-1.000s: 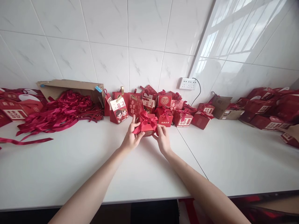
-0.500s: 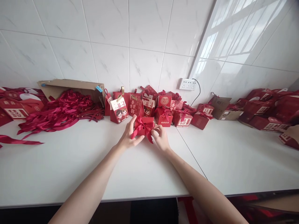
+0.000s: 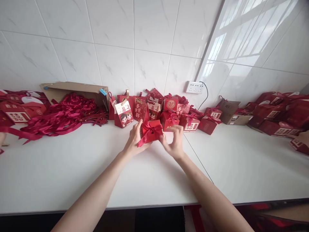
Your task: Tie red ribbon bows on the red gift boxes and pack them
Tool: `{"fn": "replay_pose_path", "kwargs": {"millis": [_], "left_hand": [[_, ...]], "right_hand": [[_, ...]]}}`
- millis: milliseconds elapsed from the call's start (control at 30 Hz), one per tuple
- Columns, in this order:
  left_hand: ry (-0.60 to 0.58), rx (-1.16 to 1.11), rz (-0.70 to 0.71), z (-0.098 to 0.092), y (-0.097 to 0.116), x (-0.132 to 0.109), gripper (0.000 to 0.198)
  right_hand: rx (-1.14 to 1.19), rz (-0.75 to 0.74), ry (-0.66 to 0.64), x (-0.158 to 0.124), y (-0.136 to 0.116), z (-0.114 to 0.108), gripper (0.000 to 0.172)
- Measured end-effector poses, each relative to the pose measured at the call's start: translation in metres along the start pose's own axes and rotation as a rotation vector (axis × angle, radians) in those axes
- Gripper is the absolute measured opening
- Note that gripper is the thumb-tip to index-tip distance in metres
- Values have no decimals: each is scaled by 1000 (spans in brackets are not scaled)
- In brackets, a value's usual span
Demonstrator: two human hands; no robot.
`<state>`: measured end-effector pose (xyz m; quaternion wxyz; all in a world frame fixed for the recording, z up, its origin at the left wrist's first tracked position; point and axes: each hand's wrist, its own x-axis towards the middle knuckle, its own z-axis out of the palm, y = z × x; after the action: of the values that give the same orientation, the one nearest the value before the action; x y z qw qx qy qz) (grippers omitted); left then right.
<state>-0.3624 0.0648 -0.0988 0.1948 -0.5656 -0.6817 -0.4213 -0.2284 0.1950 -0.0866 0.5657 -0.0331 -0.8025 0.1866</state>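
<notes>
A small red gift box (image 3: 156, 123) with a ribbon bow (image 3: 150, 129) across its top sits tilted in my left hand (image 3: 133, 139). The fingers and thumb of that hand wrap the box's left side and underside. My right hand (image 3: 175, 141) is at the box's right side, slightly blurred, with thumb and fingers spread apart and its fingertips close to the ribbon's right end. Whether they touch the box, I cannot tell. Just behind stand finished-looking red boxes, among them one with a bow (image 3: 169, 120) and one with two cartoon figures (image 3: 124, 114).
A heap of red ribbons (image 3: 65, 112) spills from a cardboard box (image 3: 74, 85) on the left. More red boxes lie at the left edge (image 3: 18, 112) and right (image 3: 272, 112). Other people's hands show at the far left (image 3: 2, 139) and far right (image 3: 304, 138). A power strip (image 3: 193, 87) hangs on the wall.
My right hand has let go of the ribbon, moved right and spread its fingers. The gift box has turned and tilted in my left hand. Another person's hand has appeared at the left edge.
</notes>
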Motion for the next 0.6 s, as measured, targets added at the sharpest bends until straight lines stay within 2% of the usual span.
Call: {"fn": "replay_pose_path", "kwargs": {"millis": [67,133,267,433,600], "left_hand": [[-8,41,27,-1,3,0,100],[-28,58,68,-2,5,0,100],[-99,-40,83,-4,3,0,101],[-125,-156,78,-6,1,1,103],[-90,-184,-10,-4,5,2,100]], "right_hand": [[-23,-234,-192,-1,-7,0,37],[-36,-382,-347,-3,-12,5,44],[3,-449,-535,-3,-15,11,33],[6,-438,-542,-3,-9,8,29],[53,-453,-461,-6,-5,11,31]]}}
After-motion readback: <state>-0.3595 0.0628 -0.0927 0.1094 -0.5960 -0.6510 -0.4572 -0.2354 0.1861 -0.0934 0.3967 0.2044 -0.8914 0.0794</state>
